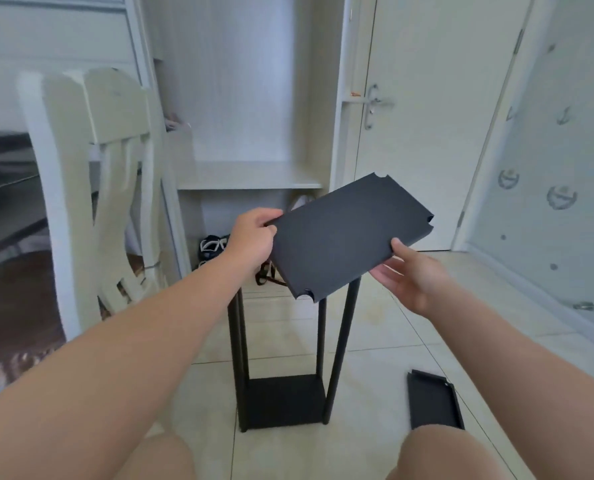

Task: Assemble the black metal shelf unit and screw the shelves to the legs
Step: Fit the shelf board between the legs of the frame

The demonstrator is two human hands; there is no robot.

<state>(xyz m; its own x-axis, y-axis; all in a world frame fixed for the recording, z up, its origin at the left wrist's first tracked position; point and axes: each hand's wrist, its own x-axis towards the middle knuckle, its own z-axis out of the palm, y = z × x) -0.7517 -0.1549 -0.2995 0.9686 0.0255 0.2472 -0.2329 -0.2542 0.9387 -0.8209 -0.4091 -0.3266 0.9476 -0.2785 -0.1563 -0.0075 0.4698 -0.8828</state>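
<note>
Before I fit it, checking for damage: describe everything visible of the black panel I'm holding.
The shelf panel is a flat matte black rectangle, seemingly metal, with rounded corner notches and a shallow rim. It is tilted above the upright legs. The left hand grips one corner; the right hand holds a long edge.

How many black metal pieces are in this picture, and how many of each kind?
Shelf panels: 3 (held panel, bottom panel, loose panel)
Upright legs: 4
Total: 7 black pieces
</note>
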